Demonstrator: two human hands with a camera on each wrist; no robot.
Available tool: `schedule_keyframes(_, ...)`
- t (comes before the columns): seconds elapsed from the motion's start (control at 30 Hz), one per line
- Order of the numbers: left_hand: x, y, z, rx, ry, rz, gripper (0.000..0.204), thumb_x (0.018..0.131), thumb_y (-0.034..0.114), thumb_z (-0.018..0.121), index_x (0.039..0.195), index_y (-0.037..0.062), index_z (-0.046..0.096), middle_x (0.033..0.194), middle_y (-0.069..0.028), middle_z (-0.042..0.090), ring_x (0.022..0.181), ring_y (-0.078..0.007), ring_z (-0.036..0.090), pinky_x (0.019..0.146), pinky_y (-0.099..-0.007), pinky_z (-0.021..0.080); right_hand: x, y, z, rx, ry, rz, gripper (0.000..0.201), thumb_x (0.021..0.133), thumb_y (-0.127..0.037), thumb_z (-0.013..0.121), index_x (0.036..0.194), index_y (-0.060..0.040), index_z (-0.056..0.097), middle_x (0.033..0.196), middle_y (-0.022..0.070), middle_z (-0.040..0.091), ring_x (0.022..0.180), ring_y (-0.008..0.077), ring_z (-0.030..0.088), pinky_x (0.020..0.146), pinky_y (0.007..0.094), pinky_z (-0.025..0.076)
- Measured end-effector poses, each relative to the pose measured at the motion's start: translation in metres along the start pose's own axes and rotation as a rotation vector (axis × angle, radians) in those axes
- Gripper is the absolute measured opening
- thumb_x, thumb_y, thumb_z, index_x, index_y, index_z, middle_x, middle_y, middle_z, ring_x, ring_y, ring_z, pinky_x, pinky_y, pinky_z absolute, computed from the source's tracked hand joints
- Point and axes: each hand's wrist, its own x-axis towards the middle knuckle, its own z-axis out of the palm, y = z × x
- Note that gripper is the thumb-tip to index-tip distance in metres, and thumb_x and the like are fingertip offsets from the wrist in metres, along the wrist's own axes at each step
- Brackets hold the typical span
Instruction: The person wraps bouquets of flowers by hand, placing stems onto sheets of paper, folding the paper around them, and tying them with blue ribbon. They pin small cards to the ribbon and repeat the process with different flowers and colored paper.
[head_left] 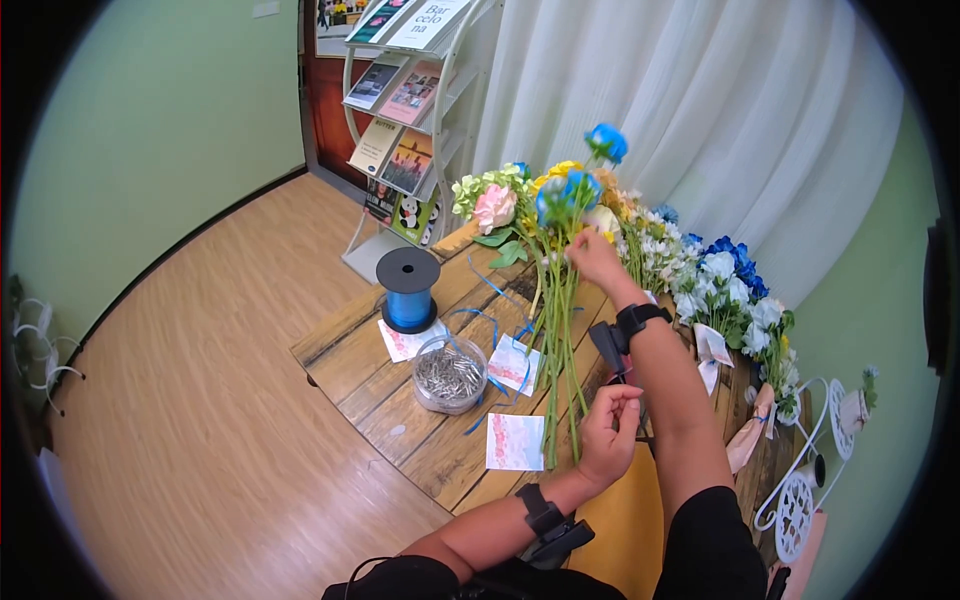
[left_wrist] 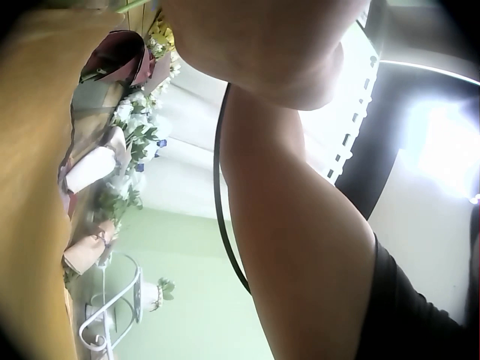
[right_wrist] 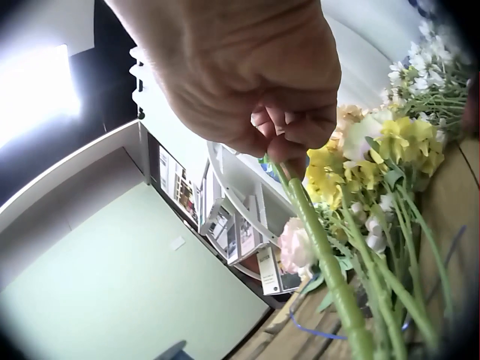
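Blue flowers (head_left: 606, 143), upper centre of the frame over the worktop (head_left: 365, 375), are probably light, with fairly stiff stems and softer heads, best taken just below the blooms. The right hand (head_left: 597, 258), reaching from lower right, pinches a green stem (right_wrist: 335, 277) near its top. The left hand (head_left: 608, 435), lower centre, has curled fingers; its hold is unclear.

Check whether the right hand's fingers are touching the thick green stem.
Touching. The right wrist view shows it: the fingers of the right hand pinch the thick green stem, with no gap where they meet.
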Motion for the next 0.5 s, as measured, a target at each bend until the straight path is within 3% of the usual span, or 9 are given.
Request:
schedule_keyframes(0.07,0.003,0.0,-0.001,-0.031,0.024,0.001,0.01,0.091,0.005,0.046,0.101,0.0023,0.047,0.077,0.0003,0.048,0.068,-0.0052,0.045,0.062,-0.0185,0.038,-0.017,0.004,0.017,-0.27,-0.143,0.006,0.046,0.076,-0.041,0.063,0.093,-0.0004,0.049,0.088,0.0198,0.058,0.085,0.0316,0.057,0.076,0.0407,0.046)
schedule_keyframes(0.1,0.005,0.0,-0.002,-0.066,0.046,-0.002,0.01,0.091,0.005,0.046,0.101,0.0022,0.047,0.077,0.0002,0.048,0.068,-0.0051,0.045,0.062,-0.0186,0.038,-0.025,0.001,0.025,-0.268,-0.146,0.003,0.046,0.076,-0.041,0.063,0.093,-0.0004,0.049,0.088,0.0198,0.058,0.085,0.0316,0.057,0.076,0.0407,0.046)
schedule_keyframes(0.17,0.007,0.001,-0.003,-0.084,0.063,0.006,0.01,0.091,0.005,0.046,0.101,0.0023,0.047,0.077,0.0004,0.048,0.067,-0.005,0.045,0.062,-0.0186,0.038,-0.039,-0.016,0.038,-0.475,0.094,0.175,0.076,0.069,-0.048,0.069,0.113,0.0076,0.043,0.11,0.0245,0.051,0.103,0.0341,0.051,0.087,0.0389,0.042)
schedule_keyframes(0.2,0.008,0.001,-0.003,-0.104,0.074,0.01,0.01,0.091,0.005,0.046,0.101,0.0024,0.047,0.076,0.0005,0.048,0.067,-0.0048,0.045,0.061,-0.0186,0.038,-0.04,-0.027,0.038,-0.337,-0.007,0.333,0.105,0.06,-0.054,0.074,0.123,0.0164,0.028,0.124,0.028,0.04,0.116,0.0374,0.042,0.095,0.0374,0.037)
schedule_keyframes(0.3,0.01,0.002,-0.005,-0.09,0.095,0.011,0.01,0.091,0.005,0.046,0.101,0.0022,0.047,0.076,0.0008,0.048,0.066,-0.0044,0.044,0.06,-0.0182,0.037,-0.04,-0.016,0.053,-0.32,-0.134,0.402,0.112,0.053,-0.053,0.078,0.124,0.0168,0.028,0.128,0.0308,0.036,0.12,0.0364,0.039,0.098,0.0373,0.035)
schedule_keyframes(0.37,0.012,0.002,-0.005,-0.089,0.114,0.013,0.01,0.091,0.005,0.046,0.101,0.002,0.047,0.076,0.0009,0.048,0.066,-0.0041,0.044,0.06,-0.0178,0.037,-0.033,0.005,0.066,-0.341,-0.133,0.427,0.107,0.057,-0.047,0.077,0.124,0.0192,0.025,0.124,0.0324,0.04,0.117,0.038,0.042,0.096,0.0351,0.038)
schedule_keyframes(0.43,0.014,0.002,-0.007,-0.086,0.132,0.024,0.01,0.091,0.006,0.046,0.101,0.0018,0.047,0.075,0.0011,0.048,0.066,-0.0038,0.044,0.059,-0.0174,0.037,-0.02,0.032,0.078,-0.131,-0.198,0.443,0.073,0.066,-0.026,0.071,0.115,0.0172,0.039,0.102,0.0295,0.056,0.093,0.037,0.059,0.077,0.0385,0.05)
schedule_keyframes(0.47,0.015,0.001,-0.007,-0.097,0.16,0.024,0.01,0.091,0.006,0.046,0.101,0.0017,0.047,0.075,0.0011,0.048,0.065,-0.0036,0.044,0.059,-0.0172,0.037,-0.02,0.035,0.079,-0.129,-0.198,0.439,0.073,0.066,-0.026,0.071,0.115,0.0172,0.039,0.102,0.0295,0.056,0.093,0.037,0.059,0.077,0.0385,0.05)
schedule_keyframes(0.5,0.016,0.001,-0.007,-0.111,0.188,0.022,0.011,0.091,0.007,0.046,0.1,0.0015,0.047,0.075,0.0011,0.048,0.065,-0.0035,0.044,0.059,-0.017,0.037,-0.027,0.023,0.073,0.091,-0.145,0.527,0.053,0.068,-0.017,0.065,0.105,0.0154,0.046,0.088,0.0257,0.058,0.076,0.0342,0.061,0.063,0.0387,0.05)
